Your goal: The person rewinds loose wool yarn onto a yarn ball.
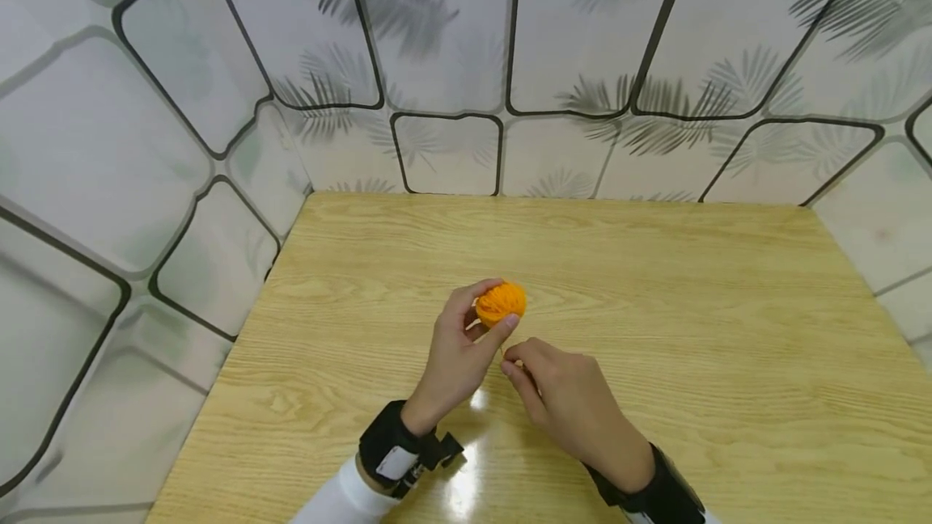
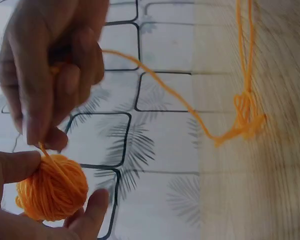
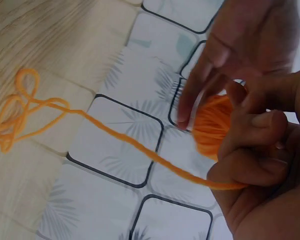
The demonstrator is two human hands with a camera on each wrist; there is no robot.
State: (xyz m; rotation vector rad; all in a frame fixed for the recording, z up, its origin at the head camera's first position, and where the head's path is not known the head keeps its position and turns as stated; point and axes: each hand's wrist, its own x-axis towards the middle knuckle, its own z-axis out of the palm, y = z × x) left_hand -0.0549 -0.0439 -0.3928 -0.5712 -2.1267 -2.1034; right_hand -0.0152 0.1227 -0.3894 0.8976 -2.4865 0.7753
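Observation:
An orange ball of yarn (image 1: 501,302) sits in my left hand (image 1: 459,342), held between the thumb and the fingers over the table. Just to the right and nearer to me, my right hand (image 1: 564,390) pinches the strand coming off the ball. In the left wrist view, a short length runs from the ball (image 2: 52,187) up to the pinching fingertips. From the right hand's curled fingers (image 3: 255,130) another stretch of yarn (image 3: 135,145) leads away to a loose tangle (image 3: 20,112). Part of the ball is hidden behind fingers in the right wrist view.
The wooden table (image 1: 655,281) spreads under both hands. Patterned cloth with dark outlines and leaf prints (image 1: 451,39) stands behind it and along its sides. Both wrists wear black straps (image 1: 386,443).

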